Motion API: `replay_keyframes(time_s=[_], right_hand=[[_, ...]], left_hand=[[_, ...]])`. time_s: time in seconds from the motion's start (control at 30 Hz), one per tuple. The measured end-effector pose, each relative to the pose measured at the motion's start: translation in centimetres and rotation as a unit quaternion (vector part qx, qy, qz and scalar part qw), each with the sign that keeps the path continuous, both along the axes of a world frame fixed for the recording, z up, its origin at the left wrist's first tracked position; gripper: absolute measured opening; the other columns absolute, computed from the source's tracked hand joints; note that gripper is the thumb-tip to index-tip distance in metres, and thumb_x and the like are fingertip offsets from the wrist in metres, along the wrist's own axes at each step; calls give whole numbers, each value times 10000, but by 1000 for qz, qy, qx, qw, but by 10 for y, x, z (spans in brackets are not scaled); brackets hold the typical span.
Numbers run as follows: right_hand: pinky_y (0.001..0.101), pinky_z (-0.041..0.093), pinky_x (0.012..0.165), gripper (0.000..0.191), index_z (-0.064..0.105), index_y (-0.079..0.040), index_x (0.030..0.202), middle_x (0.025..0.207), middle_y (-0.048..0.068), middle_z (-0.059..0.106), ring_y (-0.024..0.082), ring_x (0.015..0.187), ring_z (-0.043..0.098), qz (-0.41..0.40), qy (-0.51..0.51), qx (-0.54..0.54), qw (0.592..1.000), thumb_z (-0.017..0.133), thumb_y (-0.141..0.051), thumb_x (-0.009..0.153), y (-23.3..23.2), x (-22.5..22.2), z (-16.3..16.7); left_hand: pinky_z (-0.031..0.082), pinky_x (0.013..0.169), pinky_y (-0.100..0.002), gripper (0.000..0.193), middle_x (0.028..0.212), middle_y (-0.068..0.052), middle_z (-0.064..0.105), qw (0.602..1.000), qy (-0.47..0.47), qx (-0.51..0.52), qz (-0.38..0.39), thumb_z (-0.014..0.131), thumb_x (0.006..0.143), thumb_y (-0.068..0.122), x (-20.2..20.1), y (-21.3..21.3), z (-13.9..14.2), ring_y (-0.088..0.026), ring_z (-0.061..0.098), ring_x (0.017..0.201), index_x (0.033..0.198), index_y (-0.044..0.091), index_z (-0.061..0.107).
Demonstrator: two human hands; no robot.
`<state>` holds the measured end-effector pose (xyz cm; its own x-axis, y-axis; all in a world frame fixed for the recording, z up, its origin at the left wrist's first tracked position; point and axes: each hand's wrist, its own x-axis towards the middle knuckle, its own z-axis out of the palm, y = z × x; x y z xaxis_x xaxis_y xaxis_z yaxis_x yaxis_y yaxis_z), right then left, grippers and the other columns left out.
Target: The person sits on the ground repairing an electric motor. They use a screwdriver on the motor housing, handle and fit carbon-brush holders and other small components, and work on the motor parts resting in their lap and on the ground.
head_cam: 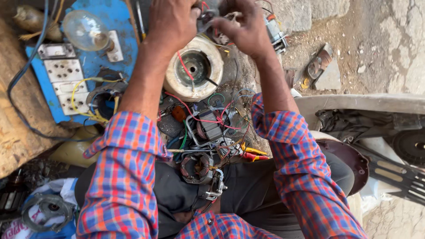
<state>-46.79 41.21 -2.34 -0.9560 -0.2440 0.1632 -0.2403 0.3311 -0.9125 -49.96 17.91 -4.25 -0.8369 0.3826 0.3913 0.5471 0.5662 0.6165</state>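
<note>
- The left hand (170, 22) and the right hand (243, 26) are meeting at the top centre of the frame, both closing on a small wired motor part (211, 20).
- The left hand's fingers (195, 13) are curling tightly against the part's left side; the right hand's fingers (221, 24) are pinching it from the right, with almost no gap showing.
- The wired part is sitting high in the frame, just above a round cream-coloured housing (177, 77) with a dark central hole; a red wire (183, 64) is running down into it.
- Below the housing, in the centre, a tangle of coloured wires and metal motor frames (208, 132) is lying across the person's lap.
- A copper-wound stator (195, 168) is resting at the lower centre.
- In the upper left, a blue board (117, 17) is carrying white sockets (66, 71) and a clear glass bulb (84, 28).
- Yellow-and-red-handled pliers (252, 153) are lying just right of the tangle.
- Checked sleeves (124, 177) are covering both forearms.
</note>
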Motion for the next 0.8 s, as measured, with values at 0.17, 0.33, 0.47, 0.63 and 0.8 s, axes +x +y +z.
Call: replay_keyframes(time_s=[0.17, 0.33, 0.47, 0.63, 0.8], right_hand=[[338, 584, 780, 384, 728, -26, 1135, 961, 88, 730, 173, 858, 701, -17, 38, 129, 991, 891, -238, 860, -18, 1, 3], [378, 590, 852, 353, 702, -25, 1118, 1007, 113, 711, 195, 919, 682, -28, 39, 78, 996, 820, -187, 828, -24, -2, -3], [433, 565, 899, 357, 728, -70, 1152, 1099, 136, 695, 291, 1028, 668, -73, 146, 154, 975, 815, -186, 826, -27, 3, -9], [477, 540, 928, 340, 770, -119, 1147, 1096, 127, 723, 343, 1051, 675, -100, 194, 201, 955, 839, -201, 825, -40, 10, -10], [342, 607, 792, 280, 768, -82, 1122, 1021, 71, 783, 179, 896, 752, -87, 145, 74, 983, 895, -177, 892, -42, 6, -6]], left_hand=[[503, 825, -529, 175, 1000, -182, 722, 1000, 19, -12, -9, 762, 915, 90, 5, -7, 3, -392, 676, 945, 1083, 45, 767], [516, 821, -512, 145, 956, -187, 719, 994, 56, -87, -44, 808, 872, 140, 3, -15, 8, -380, 683, 917, 988, 56, 784], [524, 801, -498, 113, 948, -150, 738, 997, 47, -42, -45, 790, 895, 90, 3, -19, 10, -344, 702, 879, 1002, 53, 781], [571, 726, -404, 132, 886, -119, 730, 988, -92, 120, -30, 796, 990, 113, 12, -25, 4, -254, 712, 795, 1060, 25, 727], [596, 771, -383, 175, 973, -112, 750, 986, -63, 149, -41, 787, 976, 92, 15, -26, -1, -235, 751, 882, 1118, 22, 714]])
